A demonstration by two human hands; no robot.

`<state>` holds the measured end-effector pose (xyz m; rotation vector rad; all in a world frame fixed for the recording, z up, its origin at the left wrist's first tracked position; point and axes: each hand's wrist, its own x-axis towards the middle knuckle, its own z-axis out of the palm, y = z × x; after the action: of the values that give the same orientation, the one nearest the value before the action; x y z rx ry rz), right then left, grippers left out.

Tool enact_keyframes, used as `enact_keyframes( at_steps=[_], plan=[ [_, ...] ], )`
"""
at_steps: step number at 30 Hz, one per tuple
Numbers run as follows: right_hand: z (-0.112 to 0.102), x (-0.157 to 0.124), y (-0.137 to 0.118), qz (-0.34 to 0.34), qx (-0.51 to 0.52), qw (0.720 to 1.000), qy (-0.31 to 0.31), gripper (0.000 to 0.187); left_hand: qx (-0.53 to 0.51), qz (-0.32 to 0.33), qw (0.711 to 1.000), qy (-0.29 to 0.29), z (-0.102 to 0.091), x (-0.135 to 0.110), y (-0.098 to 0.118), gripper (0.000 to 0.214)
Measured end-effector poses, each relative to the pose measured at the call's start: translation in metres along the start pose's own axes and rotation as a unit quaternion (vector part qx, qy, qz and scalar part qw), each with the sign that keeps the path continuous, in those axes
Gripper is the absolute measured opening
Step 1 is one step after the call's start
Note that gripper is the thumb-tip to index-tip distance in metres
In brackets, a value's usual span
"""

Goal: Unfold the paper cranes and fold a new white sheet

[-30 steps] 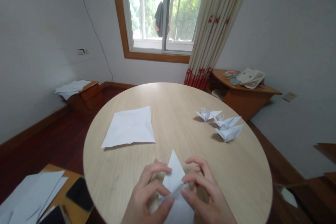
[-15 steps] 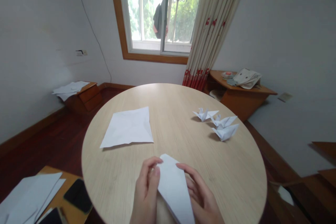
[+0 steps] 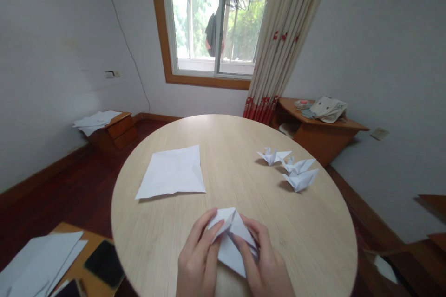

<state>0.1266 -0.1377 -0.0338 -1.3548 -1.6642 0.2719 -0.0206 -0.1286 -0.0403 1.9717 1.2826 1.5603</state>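
Between my two hands, at the near edge of the round table, is a folded white sheet of paper with its flaps partly raised. My left hand pinches the left flap between thumb and fingers. On the other side my right hand grips the right edge, its thumb pressed on the near layer. The paper's far end comes to a point around a central crease. Parts of its lower layers are hidden behind my fingers.
A square white sheet lies at the left of the round wooden table. Three folded paper cranes stand at the right. A side table at lower left bears papers and a black phone.
The folded paper was a long, flat shape; its flaps are now opened and spread at the far end. Both thumbs have moved in onto the flaps. The view has shifted slightly.
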Motion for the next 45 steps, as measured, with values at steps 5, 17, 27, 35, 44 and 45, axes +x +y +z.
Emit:
enact_keyframes(
  at_steps=[5,17,27,35,44,45],
  plan=[
    [-0.031,0.02,-0.004,-0.158,-0.164,0.974,0.001,0.026,-0.115,-0.19,0.974,-0.04,-0.01,0.013,0.0,0.026],
    [-0.053,0.063,-0.029,-0.34,-0.411,0.838,-0.119,0.031,-0.322,-0.324,0.861,-0.221,-0.006,0.049,-0.01,0.063],
    [-0.082,0.094,0.021,-0.051,-0.185,0.926,-0.324,0.023,-0.046,-0.253,0.918,-0.303,-0.027,0.047,-0.023,0.048],
    [-0.047,0.087,0.071,-0.101,-0.382,0.867,-0.302,0.023,0.258,0.018,0.936,-0.238,-0.001,0.018,-0.033,0.066],
    [-0.03,0.017,0.07,-0.421,-0.33,0.836,-0.119,0.053,0.246,-0.012,0.907,-0.342,0.01,0.011,-0.016,0.018],
    [-0.034,0.014,0.069,-0.456,-0.32,0.821,-0.125,0.05,0.262,-0.041,0.913,-0.309,0.012,0.009,-0.018,0.021]
  ],
)
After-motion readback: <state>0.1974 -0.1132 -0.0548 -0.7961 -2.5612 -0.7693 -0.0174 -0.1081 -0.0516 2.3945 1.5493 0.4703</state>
